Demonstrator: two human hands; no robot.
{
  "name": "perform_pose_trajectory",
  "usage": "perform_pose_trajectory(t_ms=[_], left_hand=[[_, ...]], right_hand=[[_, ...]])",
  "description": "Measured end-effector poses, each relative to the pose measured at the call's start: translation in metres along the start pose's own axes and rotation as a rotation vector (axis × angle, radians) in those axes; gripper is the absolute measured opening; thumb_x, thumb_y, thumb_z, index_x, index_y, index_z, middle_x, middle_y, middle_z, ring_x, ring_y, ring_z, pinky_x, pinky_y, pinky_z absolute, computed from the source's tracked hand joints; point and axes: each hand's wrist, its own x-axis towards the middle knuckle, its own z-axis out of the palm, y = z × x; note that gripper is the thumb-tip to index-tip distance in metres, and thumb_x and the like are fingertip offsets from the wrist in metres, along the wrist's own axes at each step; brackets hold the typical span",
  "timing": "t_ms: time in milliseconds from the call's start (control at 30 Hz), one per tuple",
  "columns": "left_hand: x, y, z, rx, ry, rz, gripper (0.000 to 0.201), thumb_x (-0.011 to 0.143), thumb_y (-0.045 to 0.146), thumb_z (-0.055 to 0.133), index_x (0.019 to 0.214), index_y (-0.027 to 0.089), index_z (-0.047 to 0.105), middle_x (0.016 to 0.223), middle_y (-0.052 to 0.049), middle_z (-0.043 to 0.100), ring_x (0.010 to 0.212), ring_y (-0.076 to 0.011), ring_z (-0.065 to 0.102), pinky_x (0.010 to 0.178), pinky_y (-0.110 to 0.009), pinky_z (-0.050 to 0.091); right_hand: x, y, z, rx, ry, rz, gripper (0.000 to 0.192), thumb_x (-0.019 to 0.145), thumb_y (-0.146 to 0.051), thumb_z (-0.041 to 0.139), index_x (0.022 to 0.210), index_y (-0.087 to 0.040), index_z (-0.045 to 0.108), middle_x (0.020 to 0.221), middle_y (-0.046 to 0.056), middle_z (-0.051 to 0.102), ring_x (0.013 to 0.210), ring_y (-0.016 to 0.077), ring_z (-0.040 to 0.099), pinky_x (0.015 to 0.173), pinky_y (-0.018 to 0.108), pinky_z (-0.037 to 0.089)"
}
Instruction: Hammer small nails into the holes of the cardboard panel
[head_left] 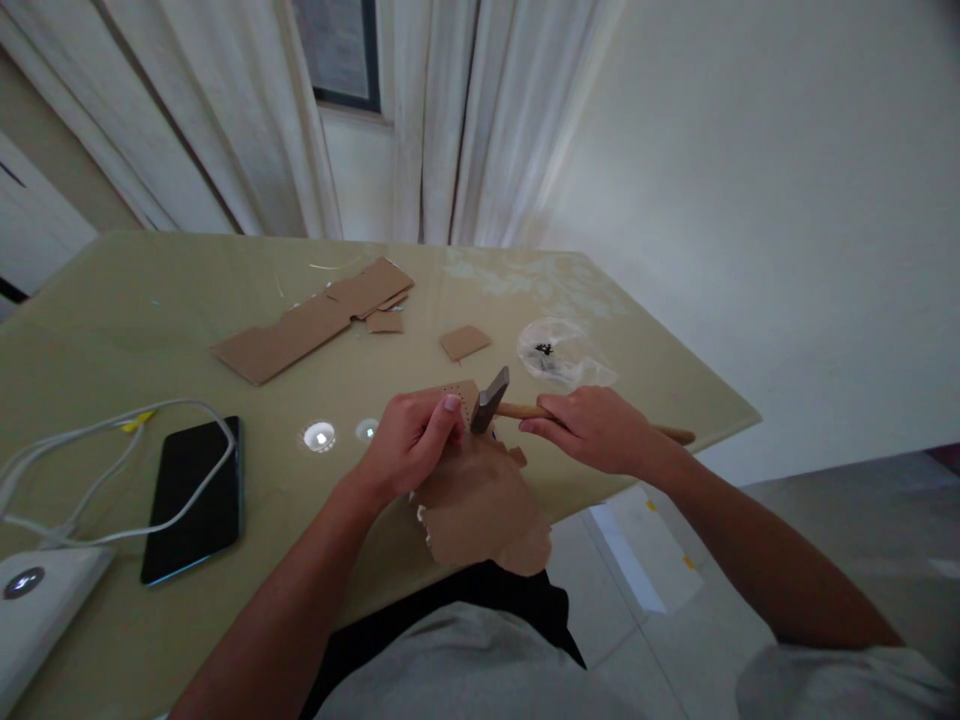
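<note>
My right hand (600,428) is wrapped round the wooden handle of a hammer (491,400). The metal head is just right of my left thumb, over a piece of cardboard (450,388) dotted with rows of small dark marks. My left hand (412,440) rests on that piece, thumb and fingers closed together; whatever they pinch is hidden. Below the hands, a larger torn cardboard piece (484,510) overhangs the table's front edge.
On the glossy table (300,560) lie a long cardboard strip (300,335), a small cardboard piece (465,342) and a clear plastic bag (566,355) with small black bits. At left are a black phone (191,500), a white cable (217,470) and a white device (52,600).
</note>
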Motion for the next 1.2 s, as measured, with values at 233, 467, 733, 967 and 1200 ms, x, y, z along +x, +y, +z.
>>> perform_pose_trajectory(t_ms=[233,467,733,967,1200], left_hand=[[0.001,0.001,0.0,0.004,0.015,0.034,0.071,0.122,0.05,0.036,0.068,0.021,0.071,0.063,-0.003,0.07,0.058,-0.0151,0.064,0.065,-0.03,0.048],[0.001,0.002,0.001,0.024,0.021,0.045,0.07,0.122,0.049,0.037,0.067,0.019,0.07,0.063,-0.002,0.069,0.059,-0.0135,0.064,0.064,-0.028,0.046],[0.001,0.003,0.002,-0.023,0.041,0.018,0.073,0.121,0.056,0.038,0.067,0.02,0.072,0.062,-0.003,0.07,0.058,-0.0142,0.063,0.063,-0.028,0.046],[-0.001,-0.014,0.001,-0.19,0.421,-0.175,0.076,0.118,0.065,0.037,0.068,0.022,0.073,0.067,-0.006,0.073,0.066,-0.0179,0.064,0.07,-0.032,0.049],[0.013,-0.046,0.006,-0.402,0.723,-0.347,0.041,0.106,0.061,0.063,0.101,0.022,0.075,0.102,-0.006,0.077,0.085,-0.0179,0.065,0.077,-0.03,0.05]], right_hand=[[-0.001,-0.001,0.002,0.04,0.045,0.017,0.073,0.117,-0.073,0.027,0.096,-0.019,0.073,0.074,0.007,0.071,0.065,0.0195,0.057,0.066,0.035,0.018],[-0.001,-0.004,0.004,-0.009,0.044,0.047,0.076,0.116,-0.074,0.026,0.099,-0.018,0.075,0.076,0.009,0.073,0.064,0.0207,0.057,0.065,0.036,0.016],[0.004,0.004,0.013,0.107,0.133,-0.012,0.072,0.115,-0.075,0.03,0.089,-0.02,0.069,0.069,0.005,0.064,0.06,0.0179,0.048,0.066,0.037,0.015],[0.037,0.017,0.022,0.799,0.652,0.08,0.071,0.106,-0.087,0.048,0.071,-0.024,0.047,0.057,-0.005,0.041,0.053,0.0119,0.037,0.056,0.032,0.025],[0.114,0.004,0.041,1.457,1.071,0.1,0.073,0.092,-0.093,0.064,0.068,-0.028,0.042,0.052,-0.009,0.034,0.041,0.0085,0.029,0.04,0.028,0.023]])
